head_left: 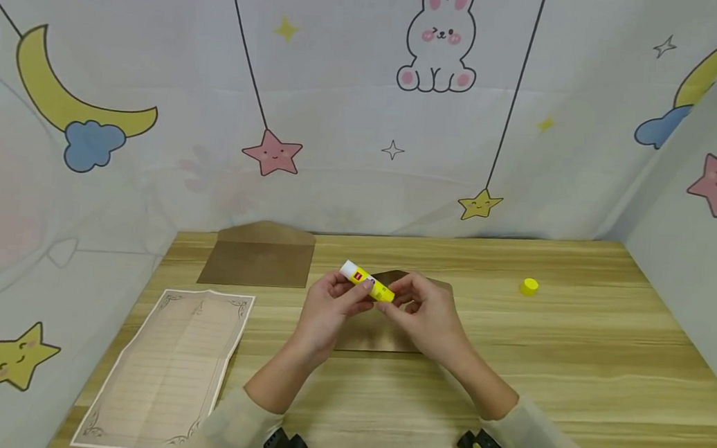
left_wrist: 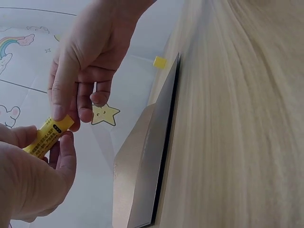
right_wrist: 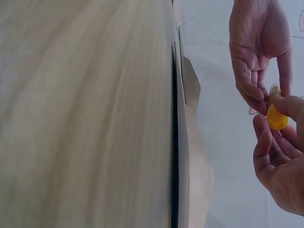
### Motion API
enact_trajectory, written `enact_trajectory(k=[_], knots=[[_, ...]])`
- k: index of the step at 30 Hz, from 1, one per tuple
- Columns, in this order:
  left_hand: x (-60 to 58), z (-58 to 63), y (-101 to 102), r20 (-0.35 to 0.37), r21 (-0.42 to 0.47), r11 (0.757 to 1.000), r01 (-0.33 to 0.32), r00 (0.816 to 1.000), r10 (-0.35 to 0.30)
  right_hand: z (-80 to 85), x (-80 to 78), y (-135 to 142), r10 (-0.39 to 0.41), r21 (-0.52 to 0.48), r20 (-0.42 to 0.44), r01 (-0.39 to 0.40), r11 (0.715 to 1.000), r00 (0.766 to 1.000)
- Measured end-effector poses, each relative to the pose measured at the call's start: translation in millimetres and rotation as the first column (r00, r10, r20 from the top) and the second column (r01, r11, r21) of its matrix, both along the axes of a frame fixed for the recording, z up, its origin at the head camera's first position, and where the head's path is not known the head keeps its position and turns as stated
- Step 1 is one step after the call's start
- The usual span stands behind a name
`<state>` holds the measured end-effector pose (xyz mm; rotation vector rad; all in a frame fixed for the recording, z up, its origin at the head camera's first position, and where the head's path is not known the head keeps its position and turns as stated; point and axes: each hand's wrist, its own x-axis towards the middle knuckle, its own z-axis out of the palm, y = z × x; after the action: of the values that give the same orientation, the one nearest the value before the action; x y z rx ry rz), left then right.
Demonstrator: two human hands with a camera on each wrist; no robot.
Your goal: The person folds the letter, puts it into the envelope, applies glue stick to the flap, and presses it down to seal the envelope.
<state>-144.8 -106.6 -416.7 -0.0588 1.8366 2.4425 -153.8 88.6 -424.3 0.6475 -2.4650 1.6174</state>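
A yellow glue stick (head_left: 367, 281) with a white upper end is held tilted above the table between both hands. My left hand (head_left: 330, 309) grips its barrel between thumb and fingers. At the yellow base end, the thumb and index finger of my right hand (head_left: 430, 316) pinch the glue stick, as the left wrist view also shows. Below the hands lies a brown envelope (head_left: 376, 333) with its flap opened away from me, partly covered by them. The yellow cap (head_left: 529, 286) stands apart on the table to the right.
Another brown envelope (head_left: 256, 264), flap up, lies at the back left of the wooden table (head_left: 572, 378). A creased sheet of lined letter paper (head_left: 164, 370) with a decorated border is at the left. A printed curtain (head_left: 354, 106) hangs behind the table and at its sides.
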Motion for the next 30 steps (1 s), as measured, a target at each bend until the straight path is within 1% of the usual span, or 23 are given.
enact_trajectory(k=[2,4,6,7,8,9,11,13,14,15,16,17,18,20,21,22,23,24,26,28,30], knots=[[0.0,0.0,0,-0.005,-0.003,1.0,0.002,1.0,-0.002,-1.0,-0.9,1,0.019,-0.03,0.025,-0.018,0.999,1.0],[-0.1,-0.1,0,-0.011,-0.009,1.0,0.005,1.0,-0.005,-2.1,-2.3,2,0.052,-0.075,0.078,-0.046,0.996,0.996],[0.3,0.4,0,-0.014,-0.013,1.0,0.008,1.0,-0.008,-3.3,-4.1,4,0.099,-0.139,0.163,-0.077,0.987,0.982],[0.4,0.6,0,-0.017,-0.015,1.0,0.01,1.0,-0.01,-3.9,-5.3,5,0.124,-0.176,0.216,-0.086,0.981,0.969],[0.3,0.5,0,-0.019,-0.017,1.0,0.013,1.0,-0.013,-4.7,-6.4,5,0.151,-0.218,0.276,-0.091,0.972,0.949],[0.2,0.3,0,-0.022,-0.019,1.0,0.015,1.0,-0.015,-5.4,-7.6,6,0.181,-0.267,0.34,-0.09,0.959,0.923],[0.2,0.3,0,-0.026,-0.023,1.0,0.02,0.999,-0.02,-7.2,-9.9,8,0.241,-0.359,0.459,-0.069,0.931,0.855],[0.4,0.3,0,-0.028,-0.027,0.999,0.02,0.999,-0.021,-8.8,-11.6,8,0.283,-0.42,0.537,-0.039,0.907,0.794],[0.4,0.3,0,-0.028,-0.028,0.999,0.019,0.999,-0.02,-9.5,-12.0,8,0.295,-0.437,0.56,-0.027,0.899,0.775],[0.4,0.3,0,-0.026,-0.029,0.999,0.017,0.999,-0.018,-9.5,-12.0,8,0.297,-0.437,0.563,-0.027,0.899,0.772],[0.3,0.2,0,-0.025,-0.027,1.0,0.014,1.0,-0.015,-9.4,-11.5,8,0.284,-0.421,0.552,-0.033,0.906,0.784],[0.2,0.0,0,-0.024,-0.022,1.0,0.01,1.0,-0.01,-8.8,-10.6,7,0.255,-0.38,0.52,-0.047,0.924,0.815],[0.1,0.0,0,-0.025,-0.02,1.0,0.004,1.0,-0.005,-8.2,-9.4,6,0.222,-0.334,0.471,-0.061,0.941,0.854],[-0.4,-0.4,0,-0.021,-0.015,1.0,-0.007,1.0,0.007,-6.3,-6.5,4,0.146,-0.227,0.349,-0.067,0.972,0.926],[-0.5,-0.3,0,-0.02,-0.012,1.0,-0.013,1.0,0.013,-5.4,-5.1,3,0.107,-0.171,0.282,-0.059,0.983,0.954],[-0.6,-0.2,0,-0.019,-0.011,1.0,-0.018,1.0,0.017,-5.2,-4.1,2,0.073,-0.125,0.22,-0.046,0.991,0.973],[-0.7,0.1,0,-0.018,-0.011,1.0,-0.021,1.0,0.021,-5.0,-3.2,1,0.045,-0.087,0.164,-0.031,0.996,0.985],[-0.6,0.4,1,-0.016,-0.013,1.0,-0.024,1.0,0.024,-5.0,-2.4,1,0.033,-0.073,0.125,-0.024,0.997,0.992],[-0.5,0.6,1,-0.012,-0.015,1.0,-0.026,1.0,0.025,-5.2,-1.2,0,0.015,-0.052,0.076,-0.011,0.999,0.997],[-0.2,0.8,1,-0.009,-0.018,1.0,-0.025,1.0,0.025,-6.2,-1.6,1,0.012,-0.047,0.056,-0.009,0.999,0.998],[0.0,0.7,1,-0.009,-0.021,1.0,-0.023,1.0,0.023,-6.8,-2.3,1,0.03,-0.069,0.071,-0.025,0.997,0.997]])
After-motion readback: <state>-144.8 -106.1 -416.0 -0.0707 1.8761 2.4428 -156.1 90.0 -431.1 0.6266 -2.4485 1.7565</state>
